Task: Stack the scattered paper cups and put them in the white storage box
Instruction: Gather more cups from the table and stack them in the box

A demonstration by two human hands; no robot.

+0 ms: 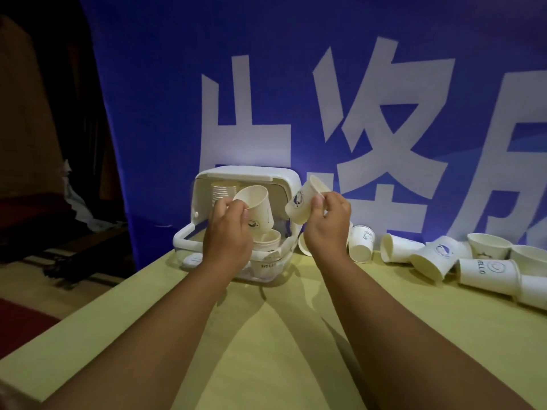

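The white storage box [185, 236] stands at the table's far left with its lid raised. A stack of cups [222, 189] leans inside it at the back, and more cups [268, 242] lie in its lower part. My left hand [228, 232] pinches the rim of a white paper cup [257, 207] over the box, mouth up and tilted. My right hand [327, 223] pinches the rim of a second paper cup [303, 202] with a blue logo, tilted with its base down-left, just right of the first. The two cups are apart.
Several loose paper cups [432, 255] lie scattered on the yellow table [281, 335] to the right of the box, some on their sides, some upright. A blue banner [384, 113] with large white characters hangs behind. The table's left edge drops to a dark floor.
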